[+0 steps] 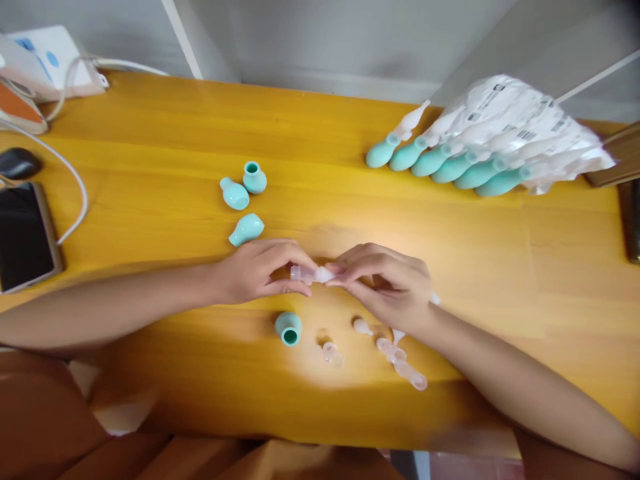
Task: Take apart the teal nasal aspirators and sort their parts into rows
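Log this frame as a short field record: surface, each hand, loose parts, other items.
surface: wooden table
left hand: pinches one end of a small clear tube
right hand: pinches the tube's other end
loose teal bulbs: three above the left hand, one near edge
clear parts: below right hand
bagged aspirators: far right
phone: far left

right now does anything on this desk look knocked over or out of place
Nothing looks spilled or broken. Two of the loose teal rubber bulbs lie tipped on their sides. Small clear plastic tubes are scattered near the table's front edge. Both hands pinch one clear tube.
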The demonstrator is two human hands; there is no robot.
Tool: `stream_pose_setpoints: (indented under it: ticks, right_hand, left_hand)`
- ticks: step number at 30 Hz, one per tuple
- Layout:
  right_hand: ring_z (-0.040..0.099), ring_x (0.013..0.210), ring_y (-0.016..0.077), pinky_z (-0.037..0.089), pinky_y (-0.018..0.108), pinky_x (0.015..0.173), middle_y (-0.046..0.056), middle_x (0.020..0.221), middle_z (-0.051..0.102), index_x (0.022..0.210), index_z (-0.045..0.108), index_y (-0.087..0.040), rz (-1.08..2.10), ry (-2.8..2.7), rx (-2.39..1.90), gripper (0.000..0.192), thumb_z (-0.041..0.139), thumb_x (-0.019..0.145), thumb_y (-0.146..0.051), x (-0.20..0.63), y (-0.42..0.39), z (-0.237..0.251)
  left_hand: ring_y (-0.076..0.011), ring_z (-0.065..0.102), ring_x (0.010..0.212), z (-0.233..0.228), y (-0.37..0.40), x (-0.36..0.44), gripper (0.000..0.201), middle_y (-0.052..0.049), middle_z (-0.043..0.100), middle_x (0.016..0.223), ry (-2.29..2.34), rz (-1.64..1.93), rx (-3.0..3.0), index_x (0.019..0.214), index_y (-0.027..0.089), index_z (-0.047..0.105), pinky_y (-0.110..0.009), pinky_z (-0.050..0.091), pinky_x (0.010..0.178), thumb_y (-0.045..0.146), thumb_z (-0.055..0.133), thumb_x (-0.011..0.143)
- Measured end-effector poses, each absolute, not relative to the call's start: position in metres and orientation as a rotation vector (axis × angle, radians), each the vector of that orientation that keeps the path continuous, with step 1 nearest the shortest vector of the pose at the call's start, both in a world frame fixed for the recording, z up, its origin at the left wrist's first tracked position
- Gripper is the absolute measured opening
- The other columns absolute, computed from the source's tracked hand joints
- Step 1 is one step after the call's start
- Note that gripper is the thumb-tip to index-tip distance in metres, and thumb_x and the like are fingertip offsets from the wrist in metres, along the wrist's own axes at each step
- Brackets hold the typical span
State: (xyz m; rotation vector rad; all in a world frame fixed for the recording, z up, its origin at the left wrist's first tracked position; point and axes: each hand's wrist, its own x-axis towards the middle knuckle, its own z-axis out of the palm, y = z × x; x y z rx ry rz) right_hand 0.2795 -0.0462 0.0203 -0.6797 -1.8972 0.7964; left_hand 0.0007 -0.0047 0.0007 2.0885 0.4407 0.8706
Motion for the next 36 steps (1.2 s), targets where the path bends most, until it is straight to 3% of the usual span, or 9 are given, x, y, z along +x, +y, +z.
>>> stream_pose_setpoints:
  ticks: [7, 12, 15, 24, 32, 36]
  right_hand:
    - [0.086, 0.103, 0.0210, 0.073, 0.036, 0.088, 0.008, 0.113, 0.087, 0.119, 0.078, -0.025, 0.793, -1.854, -0.726, 0.034, 0.076, 0.099, 0.003, 0.280, -0.045, 0.013]
    - [0.084, 0.098, 0.0191, 0.070, 0.033, 0.085, 0.006, 0.108, 0.086, 0.112, 0.078, -0.024, 0.833, -1.791, -0.766, 0.027, 0.076, 0.101, 0.000, 0.282, -0.040, 0.006]
    - [0.083, 0.097, 0.0188, 0.069, 0.033, 0.085, 0.005, 0.104, 0.084, 0.111, 0.078, -0.025, 0.864, -1.771, -0.793, 0.022, 0.076, 0.104, -0.004, 0.281, -0.037, 0.002]
    - [0.079, 0.090, 0.0172, 0.067, 0.032, 0.085, 0.002, 0.095, 0.076, 0.113, 0.077, -0.027, 0.916, -1.630, -0.861, 0.019, 0.074, 0.107, -0.009, 0.276, -0.034, -0.006]
    - [0.081, 0.095, 0.0176, 0.066, 0.032, 0.087, 0.001, 0.095, 0.074, 0.114, 0.077, -0.026, 0.856, -1.667, -0.828, 0.021, 0.073, 0.107, -0.007, 0.277, -0.034, -0.005]
    - [0.080, 0.095, 0.0171, 0.065, 0.032, 0.086, 0.002, 0.098, 0.075, 0.115, 0.076, -0.026, 0.842, -1.669, -0.816, 0.023, 0.072, 0.106, -0.005, 0.277, -0.033, -0.006]
  left_hand:
    - [-0.0181, 0.080, 0.090, 0.005, -0.003, -0.003, 0.037, -0.006, 0.084, 0.105, 0.556, 0.826, 2.097, 0.120, 0.023, 0.071, -0.028, 0.061, 0.082, 0.054, 0.081, 0.104]
    - [-0.0204, 0.077, 0.091, 0.006, 0.001, -0.001, 0.029, -0.009, 0.083, 0.108, 0.342, 0.948, 2.216, 0.138, 0.021, 0.062, -0.032, 0.062, 0.081, 0.035, 0.067, 0.113]
    - [-0.0213, 0.075, 0.094, 0.008, 0.002, 0.000, 0.034, -0.010, 0.082, 0.114, 0.315, 1.017, 2.319, 0.144, 0.020, 0.057, -0.033, 0.062, 0.083, 0.021, 0.061, 0.110]
    - [-0.0339, 0.068, 0.120, 0.019, -0.001, -0.002, 0.049, -0.009, 0.081, 0.124, 0.923, 0.927, 2.750, 0.132, 0.019, 0.062, -0.050, 0.049, 0.100, 0.005, 0.058, 0.085]
    - [-0.0396, 0.061, 0.119, 0.011, -0.001, -0.001, 0.037, -0.018, 0.077, 0.131, 1.233, 0.732, 2.892, 0.120, 0.015, 0.069, -0.056, 0.046, 0.094, 0.000, 0.055, 0.090]
    - [-0.0472, 0.062, 0.129, 0.016, -0.008, 0.003, 0.035, -0.027, 0.069, 0.148, 1.382, 0.480, 2.992, 0.114, 0.014, 0.074, -0.063, 0.051, 0.092, -0.004, 0.049, 0.097]
